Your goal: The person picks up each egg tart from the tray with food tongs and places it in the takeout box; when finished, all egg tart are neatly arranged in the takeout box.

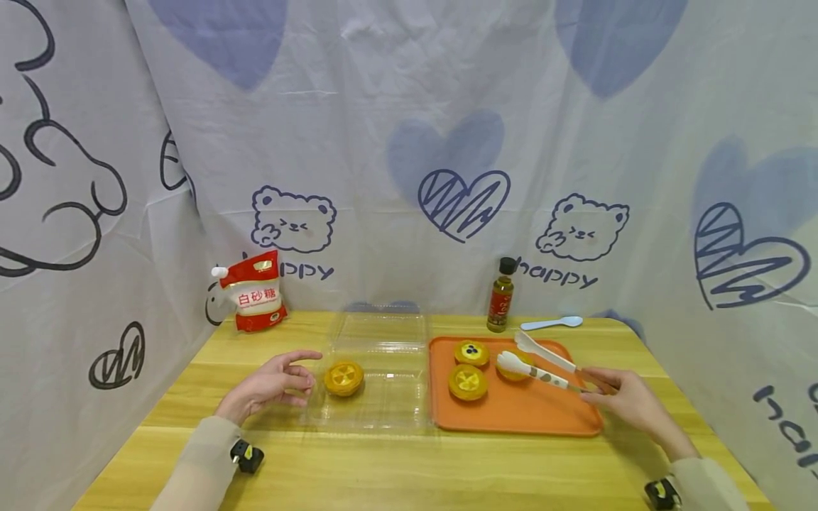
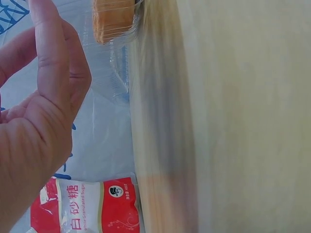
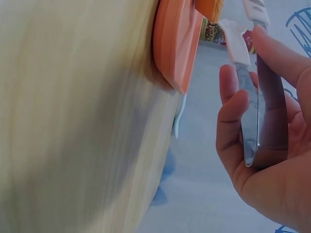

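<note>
My right hand (image 1: 629, 401) holds a pair of tongs (image 1: 543, 375) with white scalloped tips; in the right wrist view, the metal handle (image 3: 249, 131) lies between thumb and fingers. The tongs' arms are spread, with their tips around or above an egg tart (image 1: 511, 375), partly hidden on the orange tray (image 1: 511, 417). Two more tarts sit left of it, one dotted with dark berries (image 1: 471, 353), one with yellow fruit pieces (image 1: 468, 383). A similar tart (image 1: 344, 378) lies in a clear open plastic box (image 1: 396, 404). Beside the box's left edge, my left hand (image 1: 275, 383) has loosely bent fingers, holding nothing.
At the back left stands a red and white sugar bag (image 1: 258, 294). A dark-capped bottle (image 1: 501, 298) stands behind the tray, with a pale blue spoon (image 1: 552, 323) to its right. The box's raised lid (image 1: 380, 328) leans toward the patterned cloth backdrop (image 1: 371, 177).
</note>
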A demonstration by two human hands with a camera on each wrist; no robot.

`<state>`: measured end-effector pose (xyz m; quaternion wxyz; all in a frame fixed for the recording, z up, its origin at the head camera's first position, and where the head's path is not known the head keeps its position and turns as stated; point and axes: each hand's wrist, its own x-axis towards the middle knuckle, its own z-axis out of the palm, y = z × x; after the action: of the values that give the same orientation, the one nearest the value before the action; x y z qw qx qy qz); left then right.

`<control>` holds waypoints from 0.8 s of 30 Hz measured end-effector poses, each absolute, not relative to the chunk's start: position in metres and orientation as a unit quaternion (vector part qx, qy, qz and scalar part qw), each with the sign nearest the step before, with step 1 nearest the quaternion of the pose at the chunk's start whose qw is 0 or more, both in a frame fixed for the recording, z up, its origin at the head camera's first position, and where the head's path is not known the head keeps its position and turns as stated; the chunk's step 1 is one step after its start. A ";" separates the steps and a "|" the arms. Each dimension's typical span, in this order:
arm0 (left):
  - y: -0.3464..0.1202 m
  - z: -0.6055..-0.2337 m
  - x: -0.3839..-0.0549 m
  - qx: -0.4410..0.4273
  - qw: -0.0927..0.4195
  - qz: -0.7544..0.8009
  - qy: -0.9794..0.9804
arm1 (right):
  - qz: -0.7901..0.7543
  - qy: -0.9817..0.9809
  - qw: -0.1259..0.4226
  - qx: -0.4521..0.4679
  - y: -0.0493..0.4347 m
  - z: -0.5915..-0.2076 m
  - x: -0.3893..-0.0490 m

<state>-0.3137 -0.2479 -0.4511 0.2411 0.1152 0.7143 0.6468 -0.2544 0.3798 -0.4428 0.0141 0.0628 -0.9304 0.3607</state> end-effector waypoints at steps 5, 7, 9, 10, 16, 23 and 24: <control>-0.248 -0.451 -0.314 0.116 0.241 0.647 0.714 | 0.347 -0.936 0.003 0.058 0.383 -0.444 -0.256; -0.247 -0.451 -0.314 0.116 0.241 0.647 0.714 | 0.342 -0.938 0.001 0.056 0.384 -0.445 -0.257; -0.247 -0.450 -0.313 0.116 0.241 0.647 0.714 | 0.337 -0.940 0.001 0.061 0.385 -0.446 -0.256; -0.247 -0.450 -0.313 0.116 0.241 0.648 0.713 | 0.334 -0.941 0.002 0.062 0.386 -0.446 -0.256; -0.247 -0.450 -0.312 0.117 0.239 0.647 0.714 | 0.331 -0.941 0.005 0.072 0.386 -0.446 -0.255; -0.247 -0.450 -0.312 0.114 0.238 0.647 0.715 | 0.329 -0.941 0.004 0.082 0.386 -0.445 -0.254; -0.247 -0.450 -0.312 0.115 0.238 0.647 0.716 | 0.329 -0.941 0.005 0.082 0.386 -0.445 -0.254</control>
<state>-0.3121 -0.2473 -0.4497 0.2376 0.1147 0.7156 0.6467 -0.2543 0.3858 -0.4449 0.0054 0.0822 -0.9408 0.3288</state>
